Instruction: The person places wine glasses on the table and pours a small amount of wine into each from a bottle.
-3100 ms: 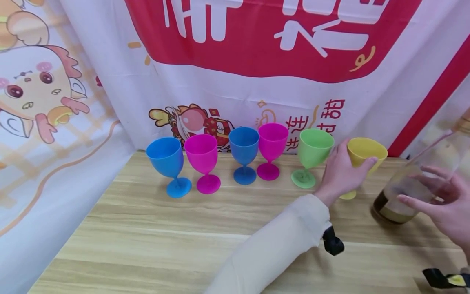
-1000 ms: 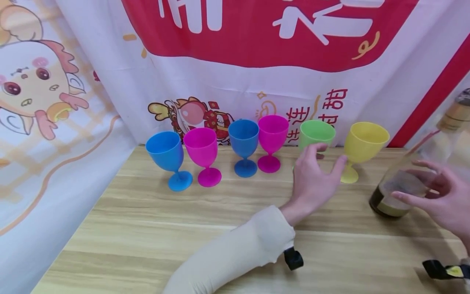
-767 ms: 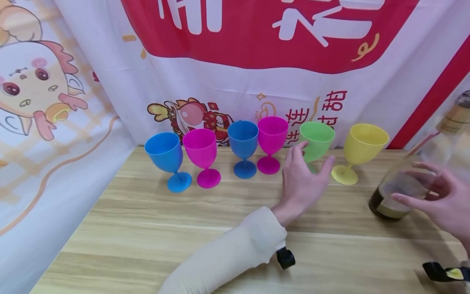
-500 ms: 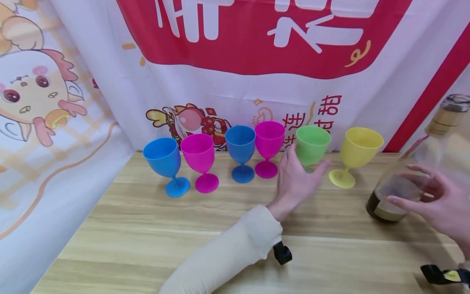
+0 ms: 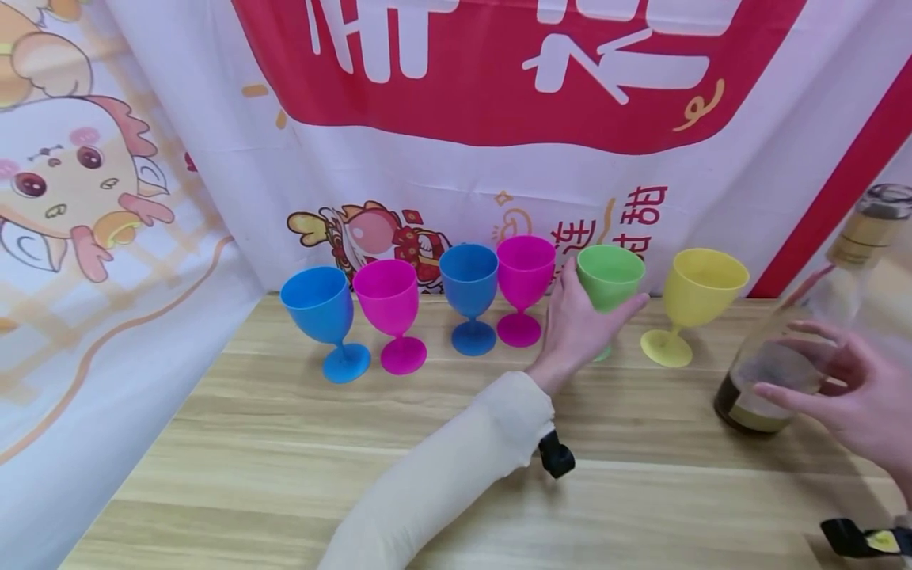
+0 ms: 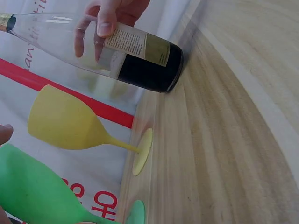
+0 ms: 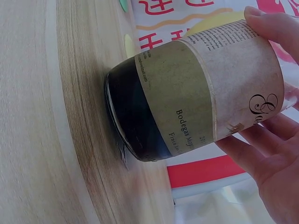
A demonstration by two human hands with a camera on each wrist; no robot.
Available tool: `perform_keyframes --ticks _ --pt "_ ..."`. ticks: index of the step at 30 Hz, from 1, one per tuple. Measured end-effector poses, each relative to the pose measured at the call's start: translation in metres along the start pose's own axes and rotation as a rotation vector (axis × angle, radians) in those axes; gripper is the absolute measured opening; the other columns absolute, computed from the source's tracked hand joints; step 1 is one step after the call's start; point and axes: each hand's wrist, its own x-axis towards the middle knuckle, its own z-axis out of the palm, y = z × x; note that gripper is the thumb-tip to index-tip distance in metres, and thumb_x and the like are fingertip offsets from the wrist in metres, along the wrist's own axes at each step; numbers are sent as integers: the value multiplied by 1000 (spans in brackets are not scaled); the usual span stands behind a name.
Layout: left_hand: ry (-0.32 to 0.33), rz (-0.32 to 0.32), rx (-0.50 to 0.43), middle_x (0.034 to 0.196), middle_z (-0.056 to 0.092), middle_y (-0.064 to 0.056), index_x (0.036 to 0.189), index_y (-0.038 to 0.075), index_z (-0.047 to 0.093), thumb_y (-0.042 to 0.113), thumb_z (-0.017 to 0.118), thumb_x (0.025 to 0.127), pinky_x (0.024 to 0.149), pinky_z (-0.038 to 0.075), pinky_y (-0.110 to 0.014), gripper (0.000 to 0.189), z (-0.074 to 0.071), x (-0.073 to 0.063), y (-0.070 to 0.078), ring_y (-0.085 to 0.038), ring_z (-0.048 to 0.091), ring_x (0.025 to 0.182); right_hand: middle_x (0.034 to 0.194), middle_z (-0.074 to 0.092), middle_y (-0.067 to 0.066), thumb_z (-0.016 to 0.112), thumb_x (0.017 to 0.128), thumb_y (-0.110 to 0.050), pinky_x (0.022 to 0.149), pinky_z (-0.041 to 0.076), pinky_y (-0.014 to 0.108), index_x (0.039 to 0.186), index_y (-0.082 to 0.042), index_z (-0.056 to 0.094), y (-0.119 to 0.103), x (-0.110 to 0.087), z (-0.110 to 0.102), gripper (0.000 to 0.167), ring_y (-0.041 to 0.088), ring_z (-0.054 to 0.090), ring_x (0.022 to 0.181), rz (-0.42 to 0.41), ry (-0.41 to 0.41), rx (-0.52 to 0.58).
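My left hand [image 5: 580,324] is around the bowl of the green plastic goblet [image 5: 611,279], fingers at its left side and thumb across the front. In the left wrist view the thumb tip [image 6: 5,134] lies right at the green bowl, and the goblet's foot [image 6: 136,212] is close to the wood. My right hand [image 5: 851,396] holds a clear glass wine bottle [image 7: 177,98] around its label, with dark liquid at the bottom. The bottle's base is at the tabletop. Between the two hands stands the yellow goblet [image 5: 701,289], upright.
To the left stand a blue goblet [image 5: 318,305], a pink goblet [image 5: 388,297], another blue goblet [image 5: 470,279] and another pink goblet [image 5: 526,273]. They line the back of the wooden table [image 5: 285,475], before a printed cloth [image 5: 427,174].
My left hand let go of the yellow goblet, moved left to the green one and came in around its bowl. My right hand has stayed at the bottle.
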Motion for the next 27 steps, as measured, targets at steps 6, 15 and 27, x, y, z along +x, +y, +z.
perform_keyframes --ticks 6,15,27 --pt "-9 -13 -24 148 57 -1 168 28 21 65 82 83 104 57 -42 111 1 7 3 -20 60 133 113 59 -46 95 77 -4 66 48 2 147 -25 54 -5 -1 0 84 -23 60 87 -41 -6 38" --pt "-4 2 -15 145 60 -4 164 26 30 55 79 91 103 58 -41 93 1 12 10 -22 62 130 115 56 -46 95 77 -6 72 45 -3 150 -22 53 -5 -1 -1 85 -26 56 93 -48 -15 18" --pt "-50 19 5 139 61 3 158 28 38 59 80 89 100 58 -36 86 -9 3 15 -16 61 127 116 54 -45 94 81 -12 71 43 -3 153 -25 51 -7 -1 1 85 -24 54 92 -45 -20 -19"
